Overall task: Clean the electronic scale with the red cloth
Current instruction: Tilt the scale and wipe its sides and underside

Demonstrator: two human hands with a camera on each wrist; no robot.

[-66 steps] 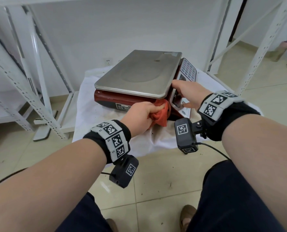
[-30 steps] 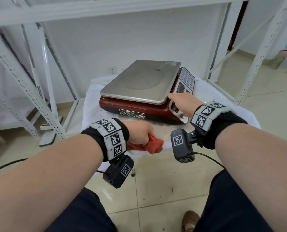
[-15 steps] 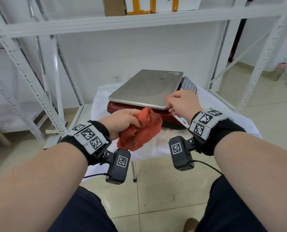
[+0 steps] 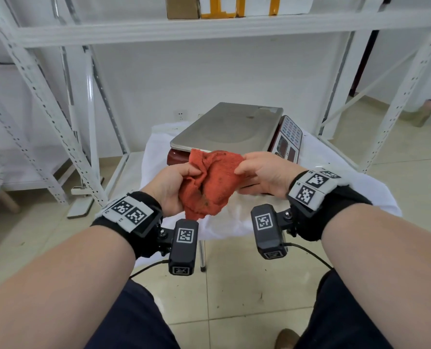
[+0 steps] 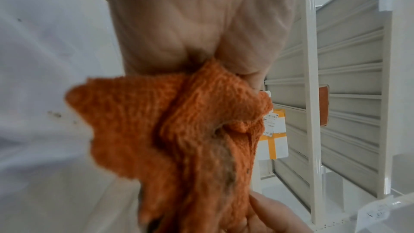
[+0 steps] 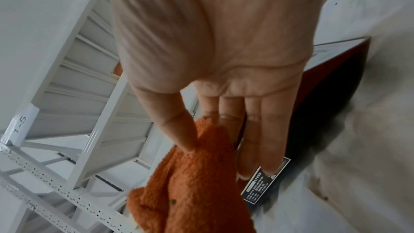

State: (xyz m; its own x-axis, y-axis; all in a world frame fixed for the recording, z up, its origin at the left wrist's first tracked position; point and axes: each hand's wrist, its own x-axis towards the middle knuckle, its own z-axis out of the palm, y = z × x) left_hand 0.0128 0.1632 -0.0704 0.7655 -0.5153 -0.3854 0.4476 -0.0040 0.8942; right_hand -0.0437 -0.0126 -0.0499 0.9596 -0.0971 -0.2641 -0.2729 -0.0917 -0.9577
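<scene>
Red cloth [image 4: 210,183] hangs bunched between both hands, off the scale. Left hand [image 4: 170,188] clutches its 9 o'clock edge; right hand [image 4: 264,172] pinches the 2 o'clock corner between thumb and fingers. Electronic scale [image 4: 232,127] sits at 12 o'clock, just beyond. Risks: the light pinch slipping; dark grime on the cloth smearing back onto the steel pan.

Orange-red cloth [image 4: 213,183] with dark smudges, silver-topped dark red scale [image 4: 230,127], white table cover [image 4: 322,170].
</scene>
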